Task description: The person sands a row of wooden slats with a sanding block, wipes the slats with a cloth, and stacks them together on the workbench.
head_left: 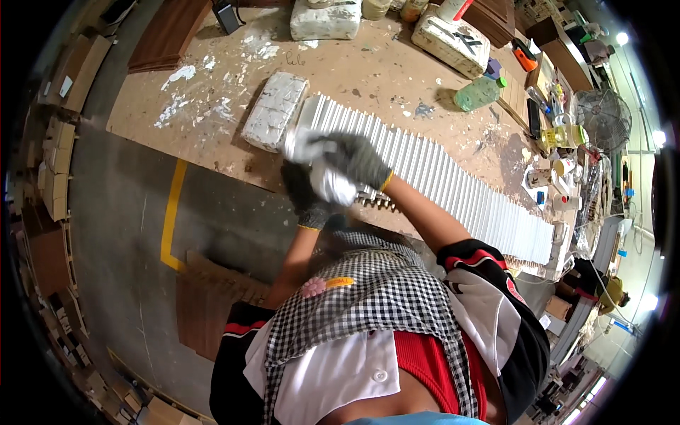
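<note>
My right hand (358, 159), in a dark grey glove with a yellow cuff edge, is closed on a crumpled white thing (334, 185), smeared by motion; its kind is unclear. My left hand (301, 193), gloved alike, sits just below and left of it at the table edge; its fingers are dark, blurred and partly hidden. Beneath and beyond the right hand, a long row of white-faced strips (439, 173) lies side by side, running to the lower right. A paint-crusted white block (276, 112) stands by the row's left end.
Two more white-crusted blocks (326, 20) (452, 44) sit along the far side of the worktable (234, 64). Brown panels (170, 32) are stacked at its far left. A green bottle (478, 93) lies beyond the strips. Jars and a fan (602, 120) stand at the right.
</note>
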The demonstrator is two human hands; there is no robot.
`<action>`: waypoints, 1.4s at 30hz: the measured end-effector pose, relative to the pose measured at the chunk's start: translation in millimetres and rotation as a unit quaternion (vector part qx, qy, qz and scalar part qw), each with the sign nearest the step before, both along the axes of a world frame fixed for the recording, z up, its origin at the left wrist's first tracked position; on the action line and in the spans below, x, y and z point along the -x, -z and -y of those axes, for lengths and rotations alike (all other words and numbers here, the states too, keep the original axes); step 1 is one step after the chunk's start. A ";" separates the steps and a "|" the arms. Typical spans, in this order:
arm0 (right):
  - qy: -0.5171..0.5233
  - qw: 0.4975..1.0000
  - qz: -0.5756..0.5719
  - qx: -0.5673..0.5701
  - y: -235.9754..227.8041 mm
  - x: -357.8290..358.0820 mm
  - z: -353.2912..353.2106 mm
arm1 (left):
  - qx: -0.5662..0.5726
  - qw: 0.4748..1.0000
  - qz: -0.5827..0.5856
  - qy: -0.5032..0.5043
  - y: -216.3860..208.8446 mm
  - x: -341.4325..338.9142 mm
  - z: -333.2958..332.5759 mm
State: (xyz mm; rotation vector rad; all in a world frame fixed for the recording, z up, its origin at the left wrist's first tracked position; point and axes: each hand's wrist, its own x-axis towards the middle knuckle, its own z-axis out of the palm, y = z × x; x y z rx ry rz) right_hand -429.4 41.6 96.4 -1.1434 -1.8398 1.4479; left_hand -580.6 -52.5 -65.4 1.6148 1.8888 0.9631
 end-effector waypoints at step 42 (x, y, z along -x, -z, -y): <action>-0.118 0.961 0.203 0.143 19.4 -86.1 141.5 | -0.133 0.983 -0.125 -0.032 -34.1 0.3 -29.0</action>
